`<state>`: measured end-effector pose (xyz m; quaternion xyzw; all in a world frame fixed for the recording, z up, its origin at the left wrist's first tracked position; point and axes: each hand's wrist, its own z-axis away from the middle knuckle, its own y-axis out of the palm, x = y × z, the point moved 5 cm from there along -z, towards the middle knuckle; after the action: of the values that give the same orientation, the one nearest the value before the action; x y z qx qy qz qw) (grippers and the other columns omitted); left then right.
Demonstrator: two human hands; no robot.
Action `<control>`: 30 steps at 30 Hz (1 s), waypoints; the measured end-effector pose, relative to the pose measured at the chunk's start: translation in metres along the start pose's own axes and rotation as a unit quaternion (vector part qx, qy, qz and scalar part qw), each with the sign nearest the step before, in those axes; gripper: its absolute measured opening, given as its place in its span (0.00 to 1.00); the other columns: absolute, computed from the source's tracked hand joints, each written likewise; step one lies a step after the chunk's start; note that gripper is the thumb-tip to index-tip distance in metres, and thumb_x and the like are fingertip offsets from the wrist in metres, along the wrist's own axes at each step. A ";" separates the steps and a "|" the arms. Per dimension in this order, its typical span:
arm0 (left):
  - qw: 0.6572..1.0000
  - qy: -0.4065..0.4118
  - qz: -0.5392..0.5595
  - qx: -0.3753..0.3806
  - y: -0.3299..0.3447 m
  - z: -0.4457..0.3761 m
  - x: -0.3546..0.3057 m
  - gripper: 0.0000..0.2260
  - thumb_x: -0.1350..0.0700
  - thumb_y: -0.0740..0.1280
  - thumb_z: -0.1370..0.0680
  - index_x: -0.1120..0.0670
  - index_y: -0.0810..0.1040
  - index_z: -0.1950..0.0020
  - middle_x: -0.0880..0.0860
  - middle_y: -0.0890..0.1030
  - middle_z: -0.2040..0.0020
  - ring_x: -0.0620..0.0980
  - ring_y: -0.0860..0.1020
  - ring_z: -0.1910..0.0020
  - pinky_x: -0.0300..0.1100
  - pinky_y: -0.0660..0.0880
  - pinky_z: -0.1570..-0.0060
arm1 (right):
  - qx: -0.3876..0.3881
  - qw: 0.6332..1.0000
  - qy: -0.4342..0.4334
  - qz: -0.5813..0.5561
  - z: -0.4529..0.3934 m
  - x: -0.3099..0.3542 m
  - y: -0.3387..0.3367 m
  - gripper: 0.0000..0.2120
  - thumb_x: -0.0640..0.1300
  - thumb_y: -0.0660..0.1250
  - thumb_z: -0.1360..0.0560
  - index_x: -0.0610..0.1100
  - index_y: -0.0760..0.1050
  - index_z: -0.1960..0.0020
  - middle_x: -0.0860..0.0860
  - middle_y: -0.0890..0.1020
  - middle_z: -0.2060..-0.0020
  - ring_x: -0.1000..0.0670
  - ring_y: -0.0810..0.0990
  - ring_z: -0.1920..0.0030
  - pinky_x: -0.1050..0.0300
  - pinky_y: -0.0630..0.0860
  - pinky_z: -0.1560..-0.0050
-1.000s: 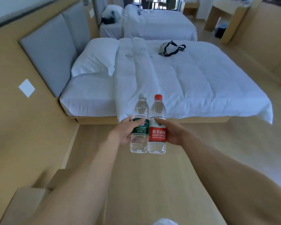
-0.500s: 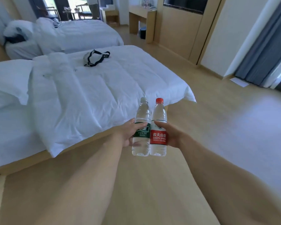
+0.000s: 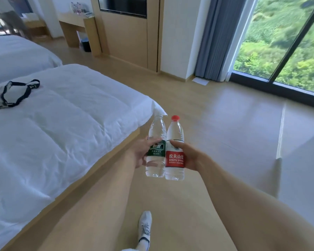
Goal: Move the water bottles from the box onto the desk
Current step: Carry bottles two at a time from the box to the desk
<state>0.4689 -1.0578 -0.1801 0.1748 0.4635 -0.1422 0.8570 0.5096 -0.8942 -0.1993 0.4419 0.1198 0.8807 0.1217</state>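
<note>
Underfoot, your white shoe (image 3: 145,225) is mid-stride on the smooth wood floor (image 3: 198,109); you are walking with both arms stretched forward, so your eyes sit on the bottles rather than on where you step, and a stumble would come from exactly that.

Out at arm's length, your left hand (image 3: 140,153) is wrapped around the green-label bottle (image 3: 156,151), fingers curled behind it and thumb across the front; your right hand (image 3: 188,155) grips the red-label bottle (image 3: 175,151) the same way, thumb on the label; both bottles are upright, in the air, side by side and seemingly touching; both look full and capped, so a leak looks unlikely, but the plastic looks slick and each grip is one-handed around the middle, so either bottle could slide down through your fingers if the hold relaxes; the two knocking together as you walk could loosen that hold.

Just to your left, the bed (image 3: 62,124) corner reaches close to your path; clipping its wooden frame with a leg could jolt your arms.

Farther off, against the far wall, stands the desk (image 3: 74,24), with small items on top that are too blurred to name; judged from here, the carry is only partway done; setting two bottles down at once among those items risks tipping something over.
</note>
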 end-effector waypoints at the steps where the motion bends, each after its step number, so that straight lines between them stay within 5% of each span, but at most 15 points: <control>1: 1.000 0.000 -0.002 0.013 0.002 -0.019 -0.010 0.22 0.48 0.73 0.24 0.55 0.76 0.33 0.61 0.83 0.40 0.63 0.82 0.43 0.69 0.76 0.43 | -0.009 1.000 -0.005 -0.004 -0.010 0.013 -0.007 0.17 0.46 0.70 0.23 0.39 0.75 0.38 0.39 0.84 0.46 0.41 0.85 0.54 0.45 0.82 0.53; 9: 0.997 -0.016 -0.008 0.079 0.002 -0.151 -0.095 0.20 0.44 0.70 0.22 0.53 0.78 0.35 0.61 0.83 0.41 0.64 0.83 0.44 0.71 0.76 0.45 | -0.048 0.999 -0.020 -0.014 -0.102 0.117 -0.039 0.21 0.49 0.69 0.23 0.39 0.73 0.34 0.37 0.81 0.41 0.39 0.82 0.48 0.39 0.76 0.38; 30: 0.991 -0.013 -0.081 0.106 0.084 -0.459 -0.255 0.18 0.42 0.72 0.25 0.51 0.82 0.40 0.59 0.84 0.43 0.63 0.83 0.44 0.73 0.76 0.47 | -0.070 0.996 -0.052 -0.026 -0.297 0.330 -0.217 0.21 0.49 0.69 0.23 0.39 0.75 0.34 0.38 0.82 0.41 0.40 0.83 0.48 0.43 0.80 0.44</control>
<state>0.0264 -0.7641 -0.1847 0.2249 0.4471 -0.2621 0.8251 0.1024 -0.6154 -0.1934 0.4740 0.0635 0.8593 0.1814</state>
